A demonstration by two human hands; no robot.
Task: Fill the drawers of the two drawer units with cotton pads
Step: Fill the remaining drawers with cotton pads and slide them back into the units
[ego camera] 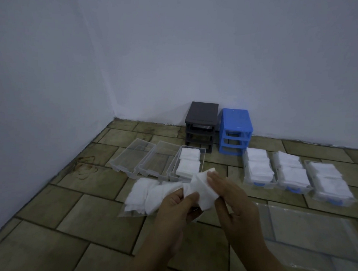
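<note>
White cotton pads (200,189) are pinched by the right hand (230,196) while the plastic bag (145,197) is gripped by the left hand (173,204), both above the floor. Judged step: drawing pads out. Next, they need laying in the part-filled clear drawer (188,163); two drawers beside it stay unfilled.

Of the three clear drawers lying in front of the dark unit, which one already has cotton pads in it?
The rightmost drawer, nearest the dark grey unit, holds two white stacks; the other two drawers look empty.
</note>
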